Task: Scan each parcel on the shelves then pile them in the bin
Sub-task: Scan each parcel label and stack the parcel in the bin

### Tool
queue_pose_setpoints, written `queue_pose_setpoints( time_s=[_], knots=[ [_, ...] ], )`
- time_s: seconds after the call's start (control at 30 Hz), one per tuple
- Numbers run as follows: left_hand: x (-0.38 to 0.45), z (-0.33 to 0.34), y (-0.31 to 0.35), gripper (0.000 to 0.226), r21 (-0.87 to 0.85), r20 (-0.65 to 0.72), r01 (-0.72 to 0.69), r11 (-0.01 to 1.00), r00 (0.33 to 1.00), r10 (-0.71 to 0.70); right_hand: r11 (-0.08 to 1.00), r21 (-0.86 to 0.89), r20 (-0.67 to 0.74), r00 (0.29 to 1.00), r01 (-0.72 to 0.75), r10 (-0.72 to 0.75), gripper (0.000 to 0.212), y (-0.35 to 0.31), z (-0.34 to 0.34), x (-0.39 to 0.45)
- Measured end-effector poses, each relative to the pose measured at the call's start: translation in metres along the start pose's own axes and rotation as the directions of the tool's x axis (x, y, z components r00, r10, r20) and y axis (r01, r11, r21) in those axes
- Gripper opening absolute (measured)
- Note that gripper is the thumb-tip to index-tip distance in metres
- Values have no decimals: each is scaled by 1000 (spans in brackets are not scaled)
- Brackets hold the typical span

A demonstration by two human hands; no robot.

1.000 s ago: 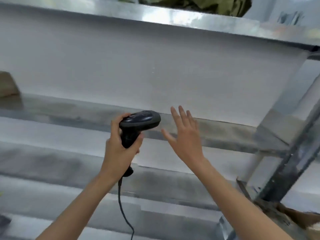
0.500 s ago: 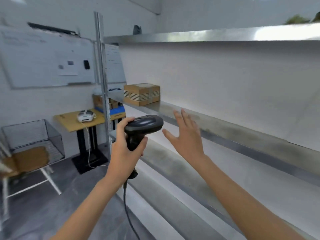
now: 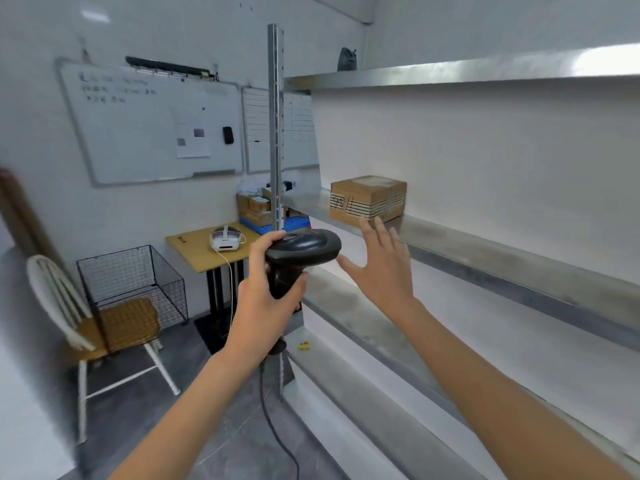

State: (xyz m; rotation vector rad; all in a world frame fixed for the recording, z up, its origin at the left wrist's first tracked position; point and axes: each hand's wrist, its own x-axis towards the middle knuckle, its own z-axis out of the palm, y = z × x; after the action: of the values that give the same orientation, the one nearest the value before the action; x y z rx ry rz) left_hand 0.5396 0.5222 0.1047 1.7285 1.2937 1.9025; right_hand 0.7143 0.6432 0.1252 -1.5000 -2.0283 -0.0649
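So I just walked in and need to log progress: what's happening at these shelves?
A person is scanning parcels. The left hand grips a corded scanner; the right hand is open, reaching toward a taped box on the middle shelf. The box isn't touched yet. The wire bin sits on a chair to the left.
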Motion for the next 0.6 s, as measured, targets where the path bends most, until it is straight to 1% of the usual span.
queue_pose_setpoints(
  time_s=[0.3,0.4,0.5,0.6],
  knots=[
    [65,-23,-64,69,-39,-1,-5,999,1000,5,997,-53,-26,998,-52,51,82,-10,24,104],
    [97,-20,-91,67,-74,0,-28,997,1000,28,990,-112,-52,996,-84,78,81,-5,35,152],
    [132,-12,-121,68,-105,-10,-43,994,999,42,984,-140,-5,994,-106,107,80,4,47,204],
    [170,-6,-150,69,-77,7,-44,996,999,45,978,-178,53,991,-108,119,80,11,63,256]
  ],
)
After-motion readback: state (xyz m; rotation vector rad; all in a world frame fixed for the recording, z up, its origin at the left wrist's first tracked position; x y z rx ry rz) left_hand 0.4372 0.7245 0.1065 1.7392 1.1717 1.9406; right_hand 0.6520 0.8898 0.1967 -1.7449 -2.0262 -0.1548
